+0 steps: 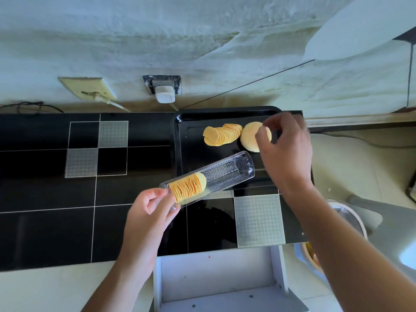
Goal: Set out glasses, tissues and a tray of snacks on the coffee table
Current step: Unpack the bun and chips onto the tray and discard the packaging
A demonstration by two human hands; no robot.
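A black tray [191,163] lies on the black tiled counter at the back right. On it a fanned row of yellow crisps [221,134] rests flat. My right hand [286,152] hovers over the tray and pinches a small stack of crisps [249,137] beside that row. My left hand [149,212] grips the near end of a clear plastic crisp sleeve [225,174], which slants up over the tray's front edge. A short stack of crisps [188,188] sits in the sleeve's near end; the far part of the sleeve holds nothing.
The black tiled counter [45,194] stretches to the left. An open white drawer [220,280] juts out below its front edge. A sink with a bowl [346,224] lies to the right. Wall sockets with plugs [164,91] sit behind the counter.
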